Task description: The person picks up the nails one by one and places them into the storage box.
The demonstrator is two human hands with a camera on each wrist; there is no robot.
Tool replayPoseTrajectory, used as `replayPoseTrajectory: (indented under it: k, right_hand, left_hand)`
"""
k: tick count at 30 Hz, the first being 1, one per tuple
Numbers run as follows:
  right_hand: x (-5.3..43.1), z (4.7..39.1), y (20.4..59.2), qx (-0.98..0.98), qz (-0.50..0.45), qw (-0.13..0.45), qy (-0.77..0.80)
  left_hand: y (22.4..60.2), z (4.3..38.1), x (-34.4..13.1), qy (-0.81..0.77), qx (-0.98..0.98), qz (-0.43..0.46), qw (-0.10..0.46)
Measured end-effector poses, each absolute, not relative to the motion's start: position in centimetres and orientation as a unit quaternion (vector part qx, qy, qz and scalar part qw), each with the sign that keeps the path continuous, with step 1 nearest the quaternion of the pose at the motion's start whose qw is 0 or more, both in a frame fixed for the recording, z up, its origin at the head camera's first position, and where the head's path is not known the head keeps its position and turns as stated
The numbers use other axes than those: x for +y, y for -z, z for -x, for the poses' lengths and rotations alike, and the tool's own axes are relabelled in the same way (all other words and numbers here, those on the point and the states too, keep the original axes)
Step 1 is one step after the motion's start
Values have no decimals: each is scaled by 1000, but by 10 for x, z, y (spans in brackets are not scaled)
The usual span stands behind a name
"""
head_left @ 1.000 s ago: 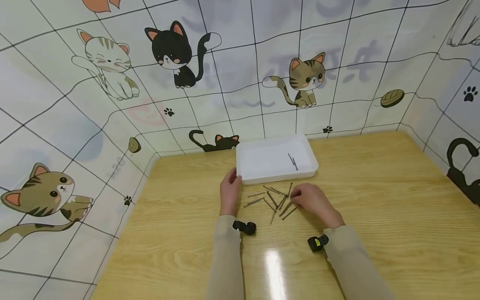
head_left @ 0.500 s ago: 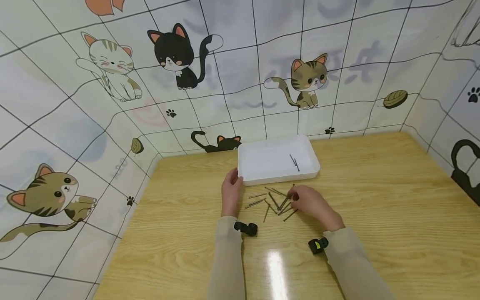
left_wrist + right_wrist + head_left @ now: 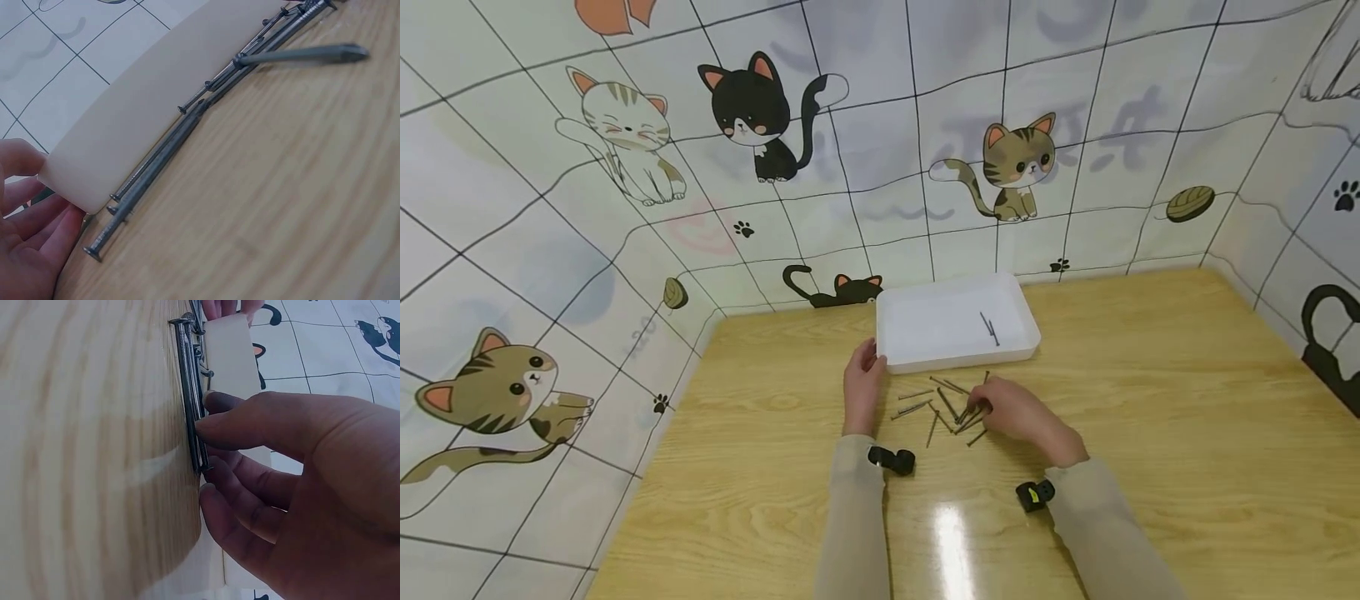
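My left hand (image 3: 862,387) holds the near left corner of a shallow white tray (image 3: 925,327). In the left wrist view its thumb lies at the rim and the fingers are bent round the corner. Several steel nails (image 3: 946,406) lie in a loose, crossed pile in front of the tray. Over the pile's right side, my right hand (image 3: 1028,418) pinches at a nail (image 3: 199,447) with thumb and forefinger, its other fingers curled below. The fingers hide part of the pile in the head view. A few more nails (image 3: 991,330) lie inside the tray at the right.
The wooden table (image 3: 760,467) meets a cat-printed wall covering (image 3: 880,150) just behind the tray and at both sides. Black wrist cameras sit on both sleeves. One nail (image 3: 976,437) lies just below the right fingers.
My right hand has worked slightly down and left among the nails, and a nail at the pile's lower edge has shifted left. My left hand stays at the tray's corner.
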State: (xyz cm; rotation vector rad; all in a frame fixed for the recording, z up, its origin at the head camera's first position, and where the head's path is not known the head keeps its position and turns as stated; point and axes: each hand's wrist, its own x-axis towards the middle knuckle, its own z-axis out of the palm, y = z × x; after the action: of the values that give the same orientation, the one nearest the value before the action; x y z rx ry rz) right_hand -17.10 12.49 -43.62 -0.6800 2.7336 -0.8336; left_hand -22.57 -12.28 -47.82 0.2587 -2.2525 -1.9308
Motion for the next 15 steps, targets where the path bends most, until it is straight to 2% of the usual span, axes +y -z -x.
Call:
replayPoseTrajectory:
  k: [15]
  right_hand:
    - [123, 173, 438, 927, 222, 114, 280]
  left_hand:
    - [477, 225, -123, 647, -753, -79, 89]
